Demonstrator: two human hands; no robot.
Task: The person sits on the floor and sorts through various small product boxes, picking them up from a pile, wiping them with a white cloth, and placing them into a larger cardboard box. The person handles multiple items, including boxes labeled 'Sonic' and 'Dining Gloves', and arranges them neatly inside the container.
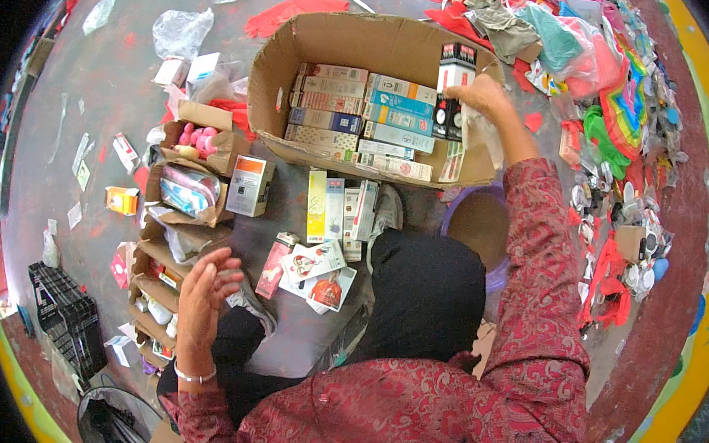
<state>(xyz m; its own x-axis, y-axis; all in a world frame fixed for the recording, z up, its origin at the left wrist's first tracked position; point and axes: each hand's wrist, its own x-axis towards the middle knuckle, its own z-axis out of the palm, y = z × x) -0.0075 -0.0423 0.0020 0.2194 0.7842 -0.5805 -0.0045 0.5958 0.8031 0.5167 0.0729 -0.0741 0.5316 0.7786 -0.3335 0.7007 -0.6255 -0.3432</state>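
Observation:
My right hand [485,96] reaches over the right end of a large open cardboard box [370,37], its fingers closed on a slim black-and-white carton [458,60]. Just below that carton stands another dark one [448,120]. Rows of small cartons in white, blue [399,119] and pink tones fill much of the box. My left hand [210,285] is raised with fingers stretched out and holds nothing. It is nearest to a column of small open boxes [162,249] on the left.
Between my legs several slim cartons [315,207] stand beside loose flat packs [327,288]. A white-and-orange carton [249,187] is near the left column. Mixed plastic items and cloth [623,144] lie heaped at right. A purple tub [479,224] and a black crate [68,315] are also there.

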